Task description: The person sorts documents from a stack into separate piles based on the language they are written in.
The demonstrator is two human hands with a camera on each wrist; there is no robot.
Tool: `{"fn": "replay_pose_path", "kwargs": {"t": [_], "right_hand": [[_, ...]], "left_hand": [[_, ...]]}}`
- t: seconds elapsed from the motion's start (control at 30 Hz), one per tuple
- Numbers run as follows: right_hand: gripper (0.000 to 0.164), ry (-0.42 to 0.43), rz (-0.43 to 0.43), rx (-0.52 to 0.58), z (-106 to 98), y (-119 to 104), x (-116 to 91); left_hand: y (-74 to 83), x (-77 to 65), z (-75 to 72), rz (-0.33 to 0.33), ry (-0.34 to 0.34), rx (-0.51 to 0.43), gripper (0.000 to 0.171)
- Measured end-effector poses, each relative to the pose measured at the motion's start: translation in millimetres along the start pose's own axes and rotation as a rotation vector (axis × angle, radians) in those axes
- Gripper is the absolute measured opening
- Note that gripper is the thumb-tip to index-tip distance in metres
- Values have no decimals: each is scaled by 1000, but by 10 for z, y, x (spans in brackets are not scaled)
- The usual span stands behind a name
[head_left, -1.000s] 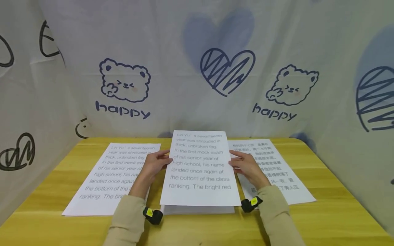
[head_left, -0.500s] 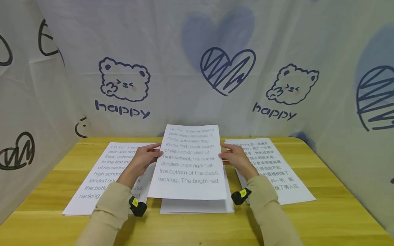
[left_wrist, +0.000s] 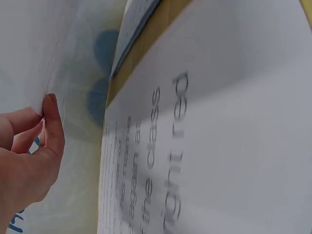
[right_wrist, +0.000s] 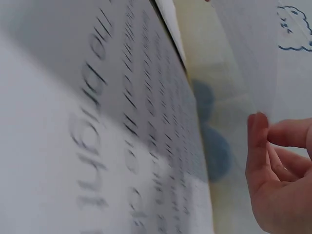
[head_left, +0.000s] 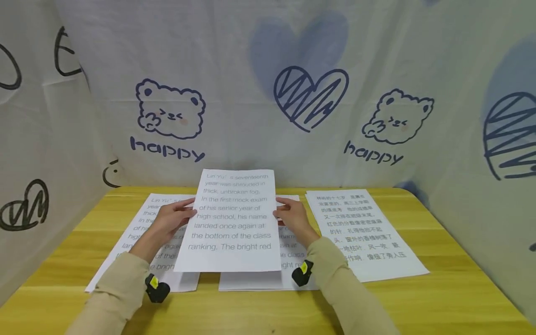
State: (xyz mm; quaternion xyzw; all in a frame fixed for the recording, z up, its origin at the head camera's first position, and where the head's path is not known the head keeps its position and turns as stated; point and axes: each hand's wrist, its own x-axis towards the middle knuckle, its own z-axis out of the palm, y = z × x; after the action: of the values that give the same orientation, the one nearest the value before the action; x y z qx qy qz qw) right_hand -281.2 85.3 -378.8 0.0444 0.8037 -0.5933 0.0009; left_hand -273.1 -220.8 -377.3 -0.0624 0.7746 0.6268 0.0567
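At lower centre, both hands (head_left: 169,222) (head_left: 295,221) pinch a printed sheet (head_left: 232,219) by opposite side edges, likely to keep it flat and its text uncovered, above papers (head_left: 294,256) on the surface (head_left: 456,284).

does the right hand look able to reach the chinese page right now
Probably not yet: the right hand pinches the edge of the raised sheet. If it let go, likely yes: the Chinese page lies to its right with nothing seen on top.
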Motion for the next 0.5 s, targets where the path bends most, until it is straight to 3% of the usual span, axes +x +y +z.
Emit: {"fn": "replay_pose_path", "kwargs": {"t": [0.17,0.5], "right_hand": [[45,-21,34,70,228,2,-49],[48,-81,-6,133,635,-143,-112]], "left_hand": [[-45,-7,-216,8,6,71,56],[-143,-131,-726,-40,-52,82,65]]}}
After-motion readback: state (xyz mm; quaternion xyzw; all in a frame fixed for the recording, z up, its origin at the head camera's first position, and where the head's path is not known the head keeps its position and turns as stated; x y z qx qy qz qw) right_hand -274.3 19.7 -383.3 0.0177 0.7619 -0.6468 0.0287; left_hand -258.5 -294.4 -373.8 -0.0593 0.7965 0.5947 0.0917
